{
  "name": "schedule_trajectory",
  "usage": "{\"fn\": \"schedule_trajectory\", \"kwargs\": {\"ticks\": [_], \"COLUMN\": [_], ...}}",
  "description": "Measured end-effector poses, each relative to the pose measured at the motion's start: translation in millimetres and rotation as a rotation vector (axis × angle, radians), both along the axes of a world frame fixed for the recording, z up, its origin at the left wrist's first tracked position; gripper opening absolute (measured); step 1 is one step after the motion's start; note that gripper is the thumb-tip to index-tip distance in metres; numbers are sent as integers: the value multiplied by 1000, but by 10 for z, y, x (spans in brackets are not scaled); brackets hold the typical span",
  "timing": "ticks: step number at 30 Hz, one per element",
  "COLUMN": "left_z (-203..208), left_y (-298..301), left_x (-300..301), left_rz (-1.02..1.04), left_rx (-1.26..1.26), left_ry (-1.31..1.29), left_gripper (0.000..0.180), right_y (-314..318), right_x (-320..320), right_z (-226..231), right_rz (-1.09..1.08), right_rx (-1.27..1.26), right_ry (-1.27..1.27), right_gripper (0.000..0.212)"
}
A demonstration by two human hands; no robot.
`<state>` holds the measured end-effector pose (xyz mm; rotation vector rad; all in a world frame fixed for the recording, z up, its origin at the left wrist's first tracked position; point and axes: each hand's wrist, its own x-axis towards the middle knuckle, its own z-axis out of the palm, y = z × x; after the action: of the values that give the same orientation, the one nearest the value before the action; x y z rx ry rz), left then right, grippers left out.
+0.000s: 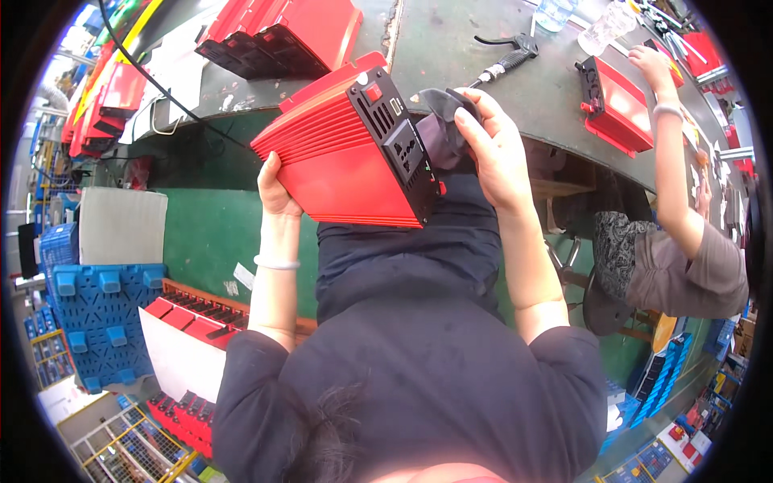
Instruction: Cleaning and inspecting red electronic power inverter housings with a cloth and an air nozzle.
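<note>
A red power inverter (346, 177) with cooling ribs is held up, tilted, before my body. Its black end panel (394, 141) carries a socket, a USB port and a red switch, and faces right. My left hand (279, 187) grips the inverter's left end from below, fingers partly hidden behind it. Close beside the panel, my right hand (495, 149) pinches a dark grey cloth (443, 109) between thumb and fingers. The cloth hangs down near the panel; whether it touches cannot be made out.
More red inverters (298, 36) stand on the grey workbench (451, 48), with an air blow gun (511, 60) to their right. A co-worker (680, 266) sits at right by another red inverter (620, 105). Behind me at left are a blue plastic pallet (105, 322) and stacked red units (193, 318).
</note>
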<state>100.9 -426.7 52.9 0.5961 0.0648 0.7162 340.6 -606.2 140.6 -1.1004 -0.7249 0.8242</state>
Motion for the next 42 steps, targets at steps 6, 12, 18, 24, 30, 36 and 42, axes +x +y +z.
{"fn": "schedule_trajectory", "kwargs": {"ticks": [6, 12, 18, 24, 30, 36, 42], "left_z": [2, 33, 201, 315, 388, 428, 481], "left_y": [-5, -36, -133, -214, -222, -235, -260], "left_x": [5, 53, 99, 59, 73, 79, 90], "left_rz": [21, 32, 78, 140, 200, 168, 199], "left_rx": [-18, -54, -80, -39, -2, -27, -8], "left_ry": [39, 61, 79, 165, 213, 174, 206], "left_gripper": [60, 58, 52, 49, 48, 48, 47], "right_y": [-89, -117, -47, -118, -142, -42, 113], "right_x": [-148, -262, -351, -212, -100, -67, -141], "right_z": [88, 190, 127, -21, 156, 235, 175], "right_rz": [-137, -197, -334, -201, -187, -227, -250], "right_rx": [102, 295, 263, 360, 285, 241, 217], "right_ry": [-272, -756, -1073, -1461, -1181, -946, -1003], "right_gripper": [13, 23, 28, 29, 30, 23, 13]}}
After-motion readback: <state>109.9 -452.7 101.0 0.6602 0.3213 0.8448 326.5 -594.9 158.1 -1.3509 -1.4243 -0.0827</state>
